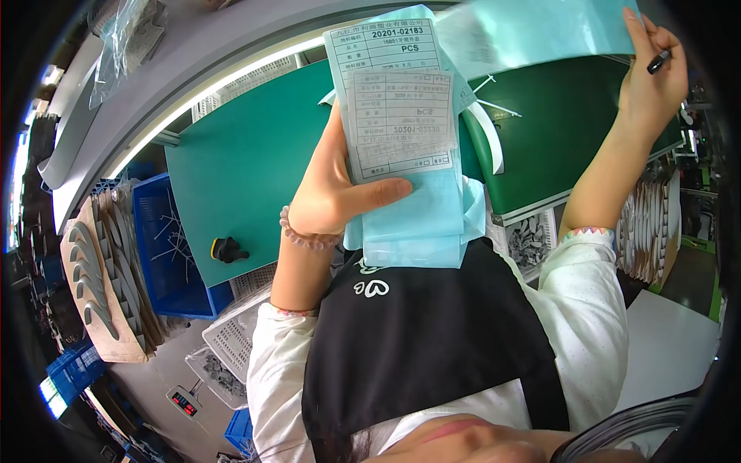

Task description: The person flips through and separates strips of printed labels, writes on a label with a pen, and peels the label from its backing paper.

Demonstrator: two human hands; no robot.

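My left hand (332, 185) grips a bundle of light-blue plastic sheets (413, 243) with printed paper labels (386, 46) on top, thumb laid across the front. Through the semi-transparent upper slip, reversed print shows. My right hand (656, 77) is raised at the upper right, fingers closed on the far end of a stretched light-blue plastic strip (532, 35). A black marker (658, 62) is also tucked between its fingers. The strip runs from the bundle across to the right hand.
Below lies a green work surface (239, 154) with a small black-and-yellow object (229, 249). A curved white part (486, 139) and thin white sticks (498, 108) rest right of the bundle. Left stand a blue bin (158, 255) and a cardboard box (116, 339) of curved grey pieces.
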